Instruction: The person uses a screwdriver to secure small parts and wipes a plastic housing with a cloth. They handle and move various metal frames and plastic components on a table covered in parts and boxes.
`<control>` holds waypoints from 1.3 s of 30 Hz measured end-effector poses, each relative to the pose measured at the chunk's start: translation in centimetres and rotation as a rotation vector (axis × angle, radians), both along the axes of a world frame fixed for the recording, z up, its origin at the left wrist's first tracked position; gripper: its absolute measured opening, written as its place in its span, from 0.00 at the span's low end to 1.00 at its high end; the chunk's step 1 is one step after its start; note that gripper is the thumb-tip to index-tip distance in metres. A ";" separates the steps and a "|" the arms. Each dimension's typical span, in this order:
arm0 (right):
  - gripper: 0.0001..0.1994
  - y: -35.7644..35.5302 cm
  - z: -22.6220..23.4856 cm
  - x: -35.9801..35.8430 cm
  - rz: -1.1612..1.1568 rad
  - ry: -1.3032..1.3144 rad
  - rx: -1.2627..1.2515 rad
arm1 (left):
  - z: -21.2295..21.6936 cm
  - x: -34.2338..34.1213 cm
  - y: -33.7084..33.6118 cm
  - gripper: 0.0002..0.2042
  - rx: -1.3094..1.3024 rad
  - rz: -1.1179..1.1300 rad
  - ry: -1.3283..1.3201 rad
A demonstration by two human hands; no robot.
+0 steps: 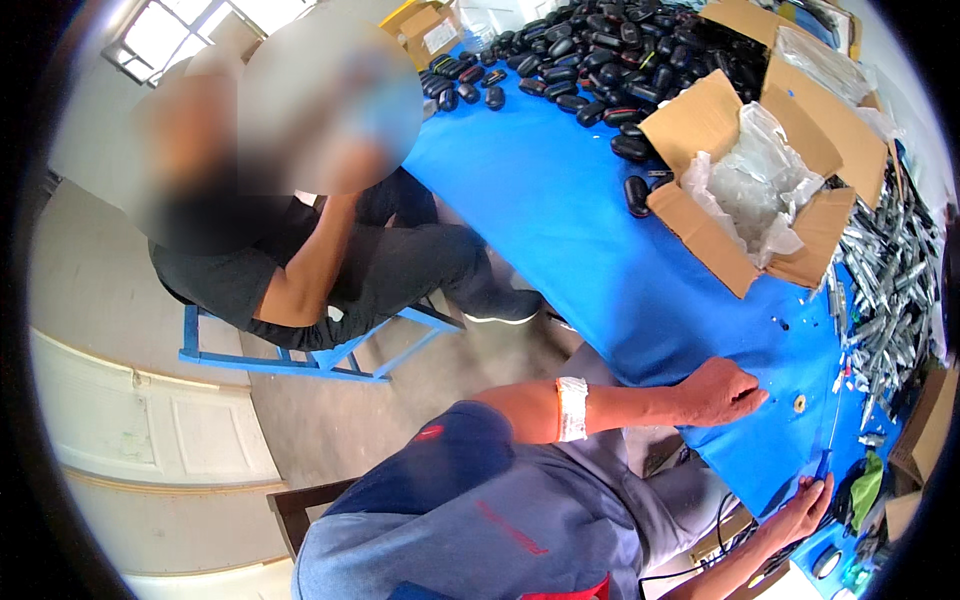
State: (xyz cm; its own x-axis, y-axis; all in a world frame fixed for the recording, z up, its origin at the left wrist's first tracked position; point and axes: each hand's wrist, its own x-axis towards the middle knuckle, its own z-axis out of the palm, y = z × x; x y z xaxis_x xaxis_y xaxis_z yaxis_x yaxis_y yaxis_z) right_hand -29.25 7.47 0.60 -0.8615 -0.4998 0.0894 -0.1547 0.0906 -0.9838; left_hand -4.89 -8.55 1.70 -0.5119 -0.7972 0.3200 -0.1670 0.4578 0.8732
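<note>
My left hand (716, 392) is closed in a fist over the near edge of the blue-covered table (540, 200), a white band round its wrist. What the fist holds, if anything, is hidden. My right hand (800, 512), at the lower right, grips a screwdriver (824, 464) by its blue handle. The thin shaft points away from me over the cloth. A small tan ring (799, 403) lies between my hands. Just beyond the screwdriver spreads a heap of slim silvery metal pieces (890, 300).
An open cardboard box (702, 125) lined with clear plastic stands on the table. Black oval cases (600, 60) pile up at the far end. Another person (230, 270), partly blurred, sits on a blue chair (280, 366) at left. A green cloth (866, 490) lies near my right hand.
</note>
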 end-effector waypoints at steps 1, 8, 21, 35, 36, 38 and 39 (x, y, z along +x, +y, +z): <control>0.18 -0.2 0.8 0.7 -0.018 0.076 0.078 | 0.0 0.0 0.0 0.19 0.000 0.003 0.014; 0.16 0.1 -1.2 -0.6 0.016 0.605 0.311 | 0.0 0.0 0.0 0.18 0.005 0.000 0.057; 0.17 -0.6 -0.7 1.8 0.082 0.787 0.501 | 0.0 -0.3 2.1 0.17 -0.122 -0.027 -0.108; 0.12 -1.9 0.5 2.4 0.011 0.786 0.287 | -0.2 -2.4 1.7 0.19 -0.344 -0.066 -0.182; 0.12 -1.5 0.7 2.4 0.008 0.771 0.300 | -0.1 -2.5 1.9 0.19 -0.357 -0.078 -0.184; 0.12 -1.4 0.9 2.7 0.018 0.768 0.302 | 0.2 -2.2 2.0 0.18 -0.395 -0.067 -0.221; 0.13 -1.3 0.7 2.7 0.020 0.780 0.295 | 0.3 -2.2 2.1 0.18 -0.415 -0.068 -0.235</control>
